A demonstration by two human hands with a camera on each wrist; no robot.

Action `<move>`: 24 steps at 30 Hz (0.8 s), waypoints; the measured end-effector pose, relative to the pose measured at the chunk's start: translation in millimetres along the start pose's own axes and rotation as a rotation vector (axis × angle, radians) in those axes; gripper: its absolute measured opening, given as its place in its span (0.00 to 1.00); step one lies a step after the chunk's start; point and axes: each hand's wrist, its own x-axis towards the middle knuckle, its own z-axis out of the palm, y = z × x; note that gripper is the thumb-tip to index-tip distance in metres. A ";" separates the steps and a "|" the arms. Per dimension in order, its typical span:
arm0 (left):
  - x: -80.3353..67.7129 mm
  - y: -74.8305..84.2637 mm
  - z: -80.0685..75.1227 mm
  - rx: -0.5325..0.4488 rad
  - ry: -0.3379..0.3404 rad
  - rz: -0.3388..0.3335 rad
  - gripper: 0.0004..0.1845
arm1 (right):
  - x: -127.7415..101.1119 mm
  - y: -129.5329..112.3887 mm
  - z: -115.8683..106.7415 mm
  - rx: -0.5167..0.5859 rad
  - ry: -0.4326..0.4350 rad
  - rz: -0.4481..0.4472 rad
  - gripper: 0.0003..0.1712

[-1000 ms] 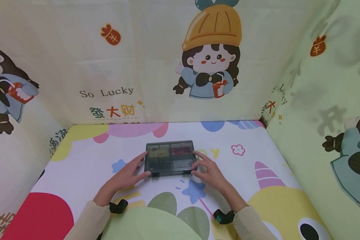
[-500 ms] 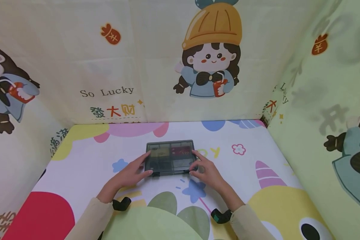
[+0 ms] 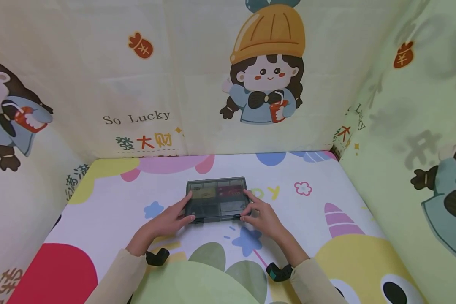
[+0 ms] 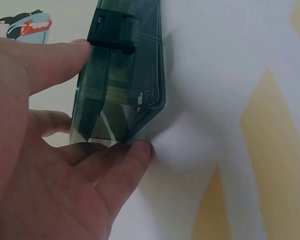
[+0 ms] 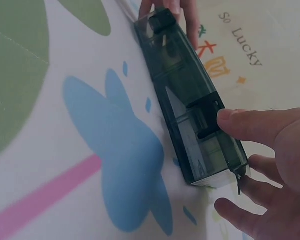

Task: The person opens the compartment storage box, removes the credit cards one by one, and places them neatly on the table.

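Note:
A flat, dark see-through plastic storage case [image 3: 213,209] with compartments lies on the patterned tabletop. Under its lid show a gold card [image 3: 204,193] and a dark red card [image 3: 229,191]. My left hand [image 3: 164,222] grips the left end, index finger on the lid's edge. In the left wrist view its thumb is right at a black latch [image 4: 112,30], with the other fingers along the side. At the right end my right hand [image 3: 264,217] holds the corner. Its thumb presses the other latch [image 5: 206,117], and its fingers bend around the end. The lid is down.
A printed cloth wall [image 3: 197,84] stands behind the tabletop [image 3: 118,215], and similar walls rise on the left [image 3: 26,198] and right [image 3: 387,139]. Each wrist carries a black camera mount, one on the left [image 3: 157,256] and one on the right [image 3: 279,272].
The left hand has shifted slightly right, its index finger now over the lid's edge. The right hand has edged inward against the case. The case stays in place with its lid down.

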 end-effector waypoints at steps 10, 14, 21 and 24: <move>-1.3 -3.7 1.4 -0.018 0.027 -0.004 0.44 | 1.3 -2.2 -0.8 0.000 -0.035 -0.006 0.08; -4.5 -9.4 3.0 -0.007 0.065 0.014 0.43 | 2.2 -1.9 3.3 0.005 -0.056 -0.029 0.07; -2.5 -10.0 6.4 -0.040 0.089 0.035 0.43 | -0.2 0.1 1.4 0.004 -0.064 -0.055 0.09; -0.8 -8.5 6.5 -0.039 0.099 0.036 0.43 | 0.6 2.2 -1.2 0.028 -0.075 -0.079 0.09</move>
